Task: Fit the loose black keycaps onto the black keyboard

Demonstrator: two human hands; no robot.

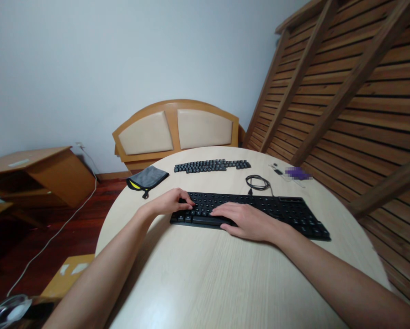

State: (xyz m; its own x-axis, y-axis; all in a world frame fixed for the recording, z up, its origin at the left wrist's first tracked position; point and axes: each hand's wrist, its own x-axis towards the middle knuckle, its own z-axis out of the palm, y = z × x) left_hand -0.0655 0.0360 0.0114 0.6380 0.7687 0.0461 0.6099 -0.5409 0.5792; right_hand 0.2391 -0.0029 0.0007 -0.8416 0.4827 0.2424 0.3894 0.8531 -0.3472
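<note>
A black keyboard (283, 208) lies across the table. Its front row shows full keycaps and a space bar (206, 221), while much of the rest shows small round sockets. Over its left end, my left hand (168, 201) is closed in a pinch, thumb and index fingertips together at the keys; anything between them is too small to make out. My right hand (244, 220) rests palm down on the middle of the keyboard, fingers stretched out and thumb by the front edge. Behind the keyboard, loose black keycaps (205, 166) are laid out in rows.
A grey cloth with yellow edging (148, 178) lies at the table's left. The coiled cable (258, 183) sits behind the keyboard. Small items and a blurred purple thing (298, 173) are at the right rear. A slatted wooden frame (345, 91) leans on the right.
</note>
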